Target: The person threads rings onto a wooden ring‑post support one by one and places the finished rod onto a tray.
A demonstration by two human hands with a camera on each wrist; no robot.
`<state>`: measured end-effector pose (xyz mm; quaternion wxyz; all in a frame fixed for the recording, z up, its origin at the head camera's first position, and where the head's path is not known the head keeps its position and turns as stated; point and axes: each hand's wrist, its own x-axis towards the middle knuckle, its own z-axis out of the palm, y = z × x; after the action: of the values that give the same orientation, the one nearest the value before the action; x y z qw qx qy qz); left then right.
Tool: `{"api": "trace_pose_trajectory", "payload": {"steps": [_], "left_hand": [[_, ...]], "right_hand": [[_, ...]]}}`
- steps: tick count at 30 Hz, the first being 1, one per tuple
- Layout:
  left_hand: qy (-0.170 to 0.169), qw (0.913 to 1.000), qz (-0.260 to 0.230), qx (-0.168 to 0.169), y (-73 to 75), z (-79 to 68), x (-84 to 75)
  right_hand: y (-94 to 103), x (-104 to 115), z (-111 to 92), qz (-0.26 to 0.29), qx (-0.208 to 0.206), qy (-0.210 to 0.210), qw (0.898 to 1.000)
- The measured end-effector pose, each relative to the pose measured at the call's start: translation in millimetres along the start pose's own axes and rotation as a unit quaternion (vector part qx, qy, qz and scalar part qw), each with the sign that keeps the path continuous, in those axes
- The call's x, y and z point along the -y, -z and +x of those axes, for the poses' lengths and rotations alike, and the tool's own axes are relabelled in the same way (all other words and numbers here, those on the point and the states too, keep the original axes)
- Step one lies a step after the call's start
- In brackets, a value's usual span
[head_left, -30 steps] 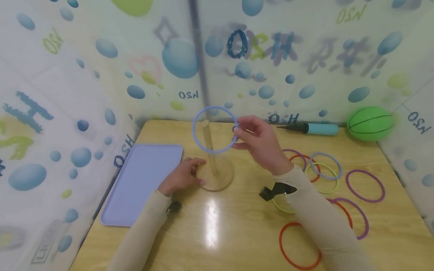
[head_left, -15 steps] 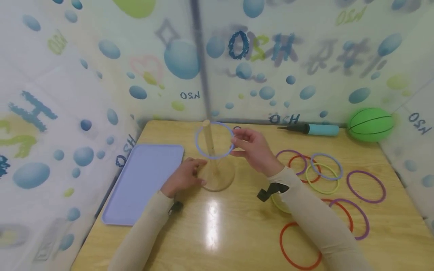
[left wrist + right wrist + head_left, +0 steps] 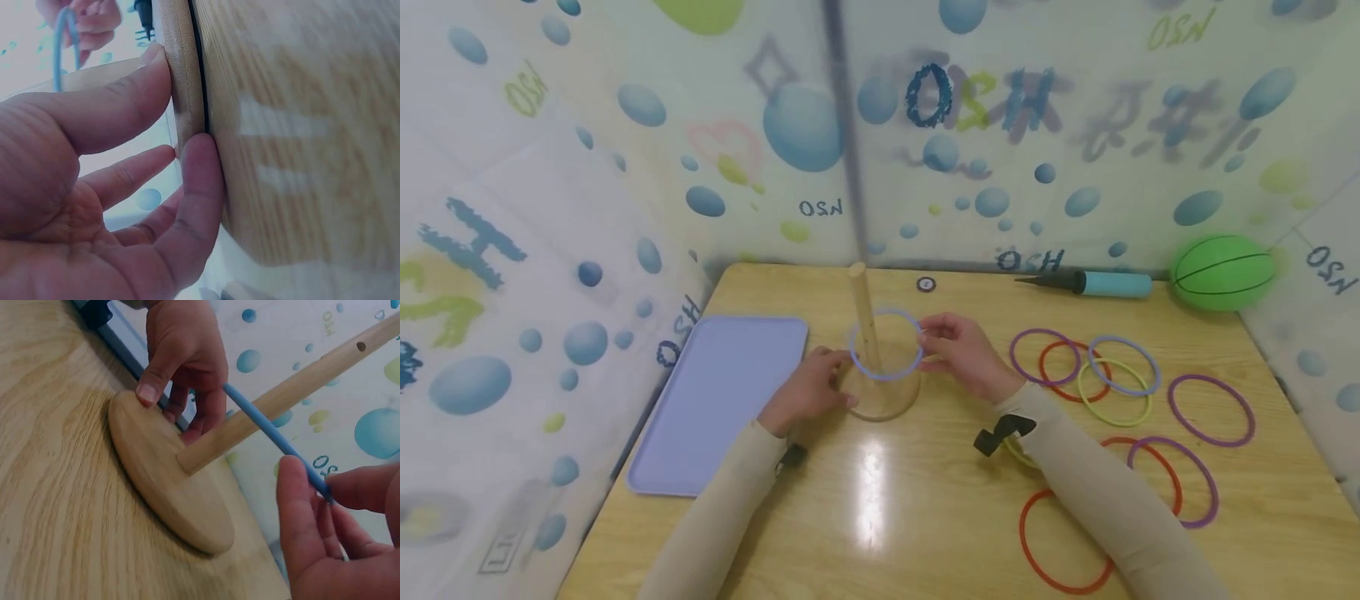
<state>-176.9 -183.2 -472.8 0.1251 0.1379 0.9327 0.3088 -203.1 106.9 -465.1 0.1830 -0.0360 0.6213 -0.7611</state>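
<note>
A wooden post (image 3: 862,293) rises upright from a round wooden base (image 3: 883,407). My left hand (image 3: 806,387) grips the left rim of that base, with the thumb on top and a fingertip low on its edge in the left wrist view. Between thumb and fingers, my right hand (image 3: 968,354) pinches a light blue ring (image 3: 284,445) by its right side. The ring is around the post, low down and above the base; its far left edge comes close to the left hand's fingers.
Several purple, red, yellow and blue rings, among them a purple ring (image 3: 1210,377), lie on the right of the table (image 3: 820,533). A lilac tray (image 3: 715,400) lies left. Behind are a hand pump (image 3: 1112,284), a green ball (image 3: 1222,273) and a small round disc (image 3: 926,284).
My right hand has brought the blue ring down from the height of the post's top to near its foot, around the post. The left hand has stayed at the base.
</note>
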Motion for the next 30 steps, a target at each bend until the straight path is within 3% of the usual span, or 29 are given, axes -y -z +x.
{"api": "trace_pose_trajectory", "payload": {"steps": [6, 15, 20, 30], "left_hand": [[0.003, 1.0, -0.002, 0.002, -0.2, 3.0, -1.8], [0.002, 0.9999, -0.014, 0.006, 2.3, 2.8, -1.5], [0.013, 0.9992, -0.037, 0.004, -0.4, 2.4, -1.4], [0.033, 0.9987, -0.038, -0.003, -1.9, 1.3, -5.3]], "right_hand": [[13.3, -10, 4, -0.051, 0.015, -0.049, 0.997], [24.4, -18, 9, -0.148, 0.02, -0.078, 0.986], [29.1, -21, 12, -0.186, 0.02, -0.08, 0.979], [49.9, -14, 6, -0.202, 0.019, -0.065, 0.977]]}}
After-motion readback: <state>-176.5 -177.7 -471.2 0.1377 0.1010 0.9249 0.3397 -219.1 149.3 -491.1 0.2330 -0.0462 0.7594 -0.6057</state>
